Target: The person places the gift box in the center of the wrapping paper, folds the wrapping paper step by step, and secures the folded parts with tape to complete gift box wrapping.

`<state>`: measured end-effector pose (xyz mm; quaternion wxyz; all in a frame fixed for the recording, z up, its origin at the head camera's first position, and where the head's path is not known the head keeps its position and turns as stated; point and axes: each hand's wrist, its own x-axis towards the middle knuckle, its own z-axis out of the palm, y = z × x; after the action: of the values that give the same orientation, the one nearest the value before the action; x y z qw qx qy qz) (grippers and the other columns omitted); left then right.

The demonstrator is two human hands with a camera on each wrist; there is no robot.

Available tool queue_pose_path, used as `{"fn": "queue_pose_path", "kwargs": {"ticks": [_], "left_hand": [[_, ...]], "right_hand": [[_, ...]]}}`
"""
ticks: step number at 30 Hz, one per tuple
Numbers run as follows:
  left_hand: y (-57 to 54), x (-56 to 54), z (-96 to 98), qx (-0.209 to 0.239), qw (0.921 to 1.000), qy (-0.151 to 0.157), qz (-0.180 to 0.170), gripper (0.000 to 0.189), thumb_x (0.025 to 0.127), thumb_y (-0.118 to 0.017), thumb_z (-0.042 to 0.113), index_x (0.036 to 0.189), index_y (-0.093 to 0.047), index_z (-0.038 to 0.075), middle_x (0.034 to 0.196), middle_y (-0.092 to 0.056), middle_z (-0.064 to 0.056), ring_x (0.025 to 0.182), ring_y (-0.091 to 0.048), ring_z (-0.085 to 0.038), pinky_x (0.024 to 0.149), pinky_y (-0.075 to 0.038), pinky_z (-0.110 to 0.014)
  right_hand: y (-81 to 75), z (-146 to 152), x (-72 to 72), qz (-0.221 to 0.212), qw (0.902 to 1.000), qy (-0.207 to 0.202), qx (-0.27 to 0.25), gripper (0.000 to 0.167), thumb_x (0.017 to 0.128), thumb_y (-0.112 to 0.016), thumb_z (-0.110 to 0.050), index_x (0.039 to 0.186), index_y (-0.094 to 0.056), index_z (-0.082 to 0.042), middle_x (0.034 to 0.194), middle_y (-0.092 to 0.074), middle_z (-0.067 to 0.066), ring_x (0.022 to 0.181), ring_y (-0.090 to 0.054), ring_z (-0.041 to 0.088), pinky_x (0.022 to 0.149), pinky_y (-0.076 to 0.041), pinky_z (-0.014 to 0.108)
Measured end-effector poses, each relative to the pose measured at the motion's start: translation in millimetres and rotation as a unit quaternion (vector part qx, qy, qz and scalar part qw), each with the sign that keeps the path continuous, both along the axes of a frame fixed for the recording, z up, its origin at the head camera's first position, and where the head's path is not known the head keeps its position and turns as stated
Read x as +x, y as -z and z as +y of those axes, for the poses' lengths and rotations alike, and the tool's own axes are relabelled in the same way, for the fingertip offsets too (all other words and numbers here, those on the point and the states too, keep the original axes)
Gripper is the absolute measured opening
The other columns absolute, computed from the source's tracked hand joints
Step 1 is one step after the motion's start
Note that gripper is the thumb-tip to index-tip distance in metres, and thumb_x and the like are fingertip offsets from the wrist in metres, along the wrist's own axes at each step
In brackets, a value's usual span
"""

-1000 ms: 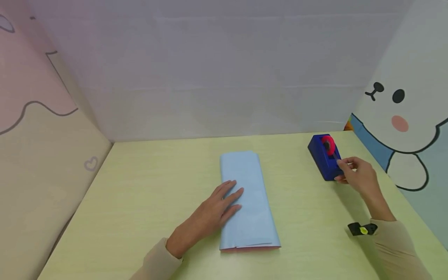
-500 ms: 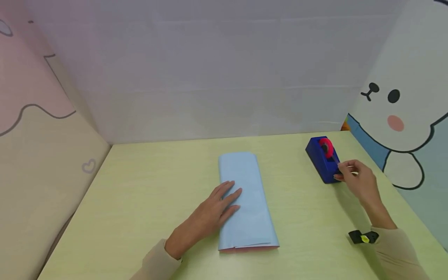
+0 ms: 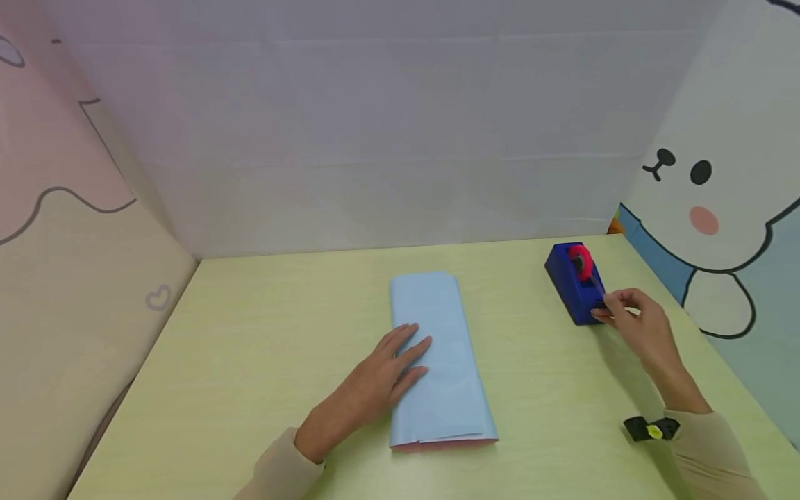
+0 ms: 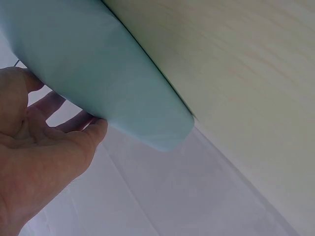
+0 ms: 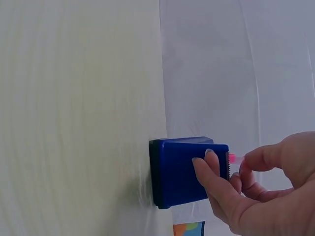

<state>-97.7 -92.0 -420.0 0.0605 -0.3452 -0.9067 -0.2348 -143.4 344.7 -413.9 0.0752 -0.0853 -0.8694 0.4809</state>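
Observation:
A folded light blue paper (image 3: pixel 437 361) lies lengthwise on the table, with a pinkish underside showing at its near edge. My left hand (image 3: pixel 375 382) rests on its left side, fingers spread over the top. In the left wrist view, the fingers touch the long edge of the paper (image 4: pixel 113 78). At the right, my right hand (image 3: pixel 640 326) pinches the free end of the clear tape (image 3: pixel 596 283) between thumb and forefinger. The tape runs back to a pink roll (image 3: pixel 581 262) in a blue tape dispenser (image 3: pixel 567 285). Other fingers press the dispenser's front, below its toothed cutter (image 5: pixel 228 165).
The pale yellow-green table (image 3: pixel 281 312) meets a whitish back wall (image 3: pixel 387 139). Printed cartoon panels stand on both sides, with a white animal face (image 3: pixel 719 215) at the right. A black strap with a yellow piece (image 3: pixel 653 431) sits at the right cuff.
The right hand has drawn back very slightly, with the tape still pinched. The left hand stays on the paper. The whole view has shifted a little.

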Motion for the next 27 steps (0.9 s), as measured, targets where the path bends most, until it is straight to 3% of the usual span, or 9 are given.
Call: {"fn": "queue_pose_path", "kwargs": {"ticks": [5,10,13,17,21,23,25,27], "left_hand": [[0.5,-0.2,-0.1,0.001,1.0,0.002,0.004,0.049,0.105,-0.061,0.028,0.149,-0.055,0.008,0.157,-0.043,-0.019,0.148,-0.037,-0.034,0.111,-0.043,-0.047],[2.1,-0.6,-0.5,0.005,0.9998,0.005,0.016,0.048,0.105,-0.062,0.028,0.148,-0.056,0.008,0.156,-0.044,-0.019,0.147,-0.037,-0.034,0.111,-0.044,-0.046],[3.0,-0.8,-0.9,0.006,0.9996,0.004,0.028,0.048,0.104,-0.063,0.028,0.147,-0.057,0.008,0.155,-0.045,-0.019,0.146,-0.039,-0.034,0.111,-0.044,-0.045],[3.5,-0.8,-1.1,0.007,0.9993,0.004,0.035,0.048,0.104,-0.063,0.028,0.147,-0.057,0.008,0.154,-0.046,-0.018,0.146,-0.04,-0.034,0.11,-0.045,-0.045],[3.3,-0.6,-1.2,0.008,0.9992,0.005,0.04,0.047,0.103,-0.064,0.028,0.146,-0.058,0.008,0.154,-0.046,-0.019,0.145,-0.04,-0.034,0.11,-0.045,-0.045],[3.1,-0.4,-1.3,0.01,0.9991,0.005,0.04,0.047,0.103,-0.064,0.027,0.146,-0.058,0.008,0.153,-0.046,-0.019,0.145,-0.041,-0.034,0.11,-0.045,-0.045],[3.0,-0.4,-1.3,0.009,0.9992,0.005,0.038,0.047,0.103,-0.064,0.027,0.146,-0.058,0.008,0.154,-0.046,-0.019,0.145,-0.04,-0.034,0.11,-0.045,-0.045],[2.7,-0.8,-1.2,0.008,0.9994,0.005,0.035,0.047,0.103,-0.064,0.027,0.146,-0.058,0.008,0.154,-0.046,-0.019,0.146,-0.04,-0.034,0.11,-0.045,-0.045]], "right_hand": [[2.8,0.8,-0.9,-0.011,0.9996,-0.005,-0.027,0.043,0.109,-0.048,-0.032,0.121,-0.052,0.009,0.112,-0.061,0.009,0.085,-0.068,-0.008,0.078,-0.051,0.007],[6.2,5.3,-0.4,-0.021,0.9996,-0.007,-0.018,0.043,0.109,-0.048,-0.031,0.12,-0.054,0.009,0.095,-0.071,-0.012,0.087,-0.068,-0.009,0.079,-0.049,0.005],[7.6,7.7,0.0,-0.025,0.9994,-0.014,-0.018,0.045,0.108,-0.048,-0.032,0.122,-0.055,0.01,0.093,-0.072,-0.018,0.088,-0.067,-0.012,0.08,-0.047,0.004],[8.4,9.3,0.9,-0.044,0.9987,-0.011,-0.025,0.049,0.108,-0.049,-0.038,0.124,-0.056,0.008,0.097,-0.074,-0.018,0.09,-0.063,-0.016,0.091,-0.045,0.006],[9.8,10.1,1.1,-0.066,0.9971,-0.006,-0.037,0.053,0.108,-0.048,-0.042,0.125,-0.057,0.007,0.097,-0.071,-0.023,0.091,-0.061,-0.018,0.105,-0.043,0.019],[12.2,10.5,1.0,-0.07,0.9959,-0.008,-0.058,0.053,0.109,-0.046,-0.04,0.126,-0.057,0.008,0.1,-0.068,-0.021,0.093,-0.062,-0.017,0.104,-0.047,0.024],[14.8,11.1,1.1,-0.069,0.9934,-0.013,-0.09,0.051,0.11,-0.043,-0.036,0.128,-0.055,0.01,0.106,-0.064,-0.015,0.094,-0.063,-0.014,0.097,-0.051,0.022],[17.3,11.8,0.7,-0.061,0.9859,-0.019,-0.155,0.048,0.111,-0.041,-0.03,0.129,-0.052,0.013,0.111,-0.059,-0.008,0.094,-0.066,-0.009,0.089,-0.053,0.017]]}}
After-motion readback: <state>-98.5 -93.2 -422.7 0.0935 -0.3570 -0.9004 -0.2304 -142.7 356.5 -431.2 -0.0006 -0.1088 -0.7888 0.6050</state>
